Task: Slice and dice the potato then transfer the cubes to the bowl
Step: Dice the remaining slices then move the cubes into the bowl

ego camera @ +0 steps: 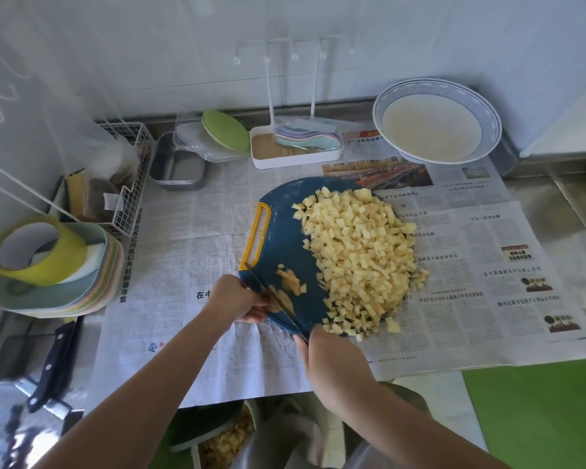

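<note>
A small home kitchen: white wall tiles (149,45) rise behind a steel surface (555,198) spread with newspaper (190,231). On it sit a blue chopping board (285,231) heaped with diced potato (359,252), a blue-rimmed bowl (487,106), stacked pastel plates (92,286), nested metal trays (176,167), and a wire basket (132,184) holding a sponge (77,194)
</note>
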`<action>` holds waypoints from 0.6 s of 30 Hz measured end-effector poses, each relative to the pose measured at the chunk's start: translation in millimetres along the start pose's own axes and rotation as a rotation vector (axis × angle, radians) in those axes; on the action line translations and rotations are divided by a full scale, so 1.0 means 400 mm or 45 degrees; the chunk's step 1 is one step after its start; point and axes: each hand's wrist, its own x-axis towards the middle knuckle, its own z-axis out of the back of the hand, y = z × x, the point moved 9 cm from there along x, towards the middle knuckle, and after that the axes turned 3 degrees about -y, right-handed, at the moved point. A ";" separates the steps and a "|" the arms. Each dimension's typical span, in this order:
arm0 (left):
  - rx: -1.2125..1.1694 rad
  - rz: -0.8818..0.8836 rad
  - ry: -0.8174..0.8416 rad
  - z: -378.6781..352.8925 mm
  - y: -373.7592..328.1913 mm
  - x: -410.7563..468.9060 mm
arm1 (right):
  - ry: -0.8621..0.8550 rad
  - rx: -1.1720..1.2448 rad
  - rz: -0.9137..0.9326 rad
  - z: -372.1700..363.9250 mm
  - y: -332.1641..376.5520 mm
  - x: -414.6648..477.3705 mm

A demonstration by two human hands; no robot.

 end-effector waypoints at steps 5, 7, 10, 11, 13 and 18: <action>-0.054 -0.015 -0.018 0.006 0.010 -0.004 | -0.015 0.282 -0.020 -0.009 -0.010 0.028; -0.097 -0.023 -0.035 0.009 0.014 -0.007 | -0.001 0.545 -0.033 -0.020 -0.031 0.037; -0.174 -0.011 -0.056 0.010 0.026 -0.010 | -0.017 0.726 -0.034 -0.022 -0.042 0.038; -0.181 -0.014 -0.067 0.012 0.030 -0.011 | -0.038 0.762 -0.026 -0.015 -0.044 0.036; -0.182 -0.021 -0.068 0.014 0.030 -0.011 | -0.049 0.762 0.043 0.002 -0.041 0.030; -0.170 0.004 0.005 0.016 0.019 -0.009 | -0.016 0.701 0.173 0.028 -0.031 0.007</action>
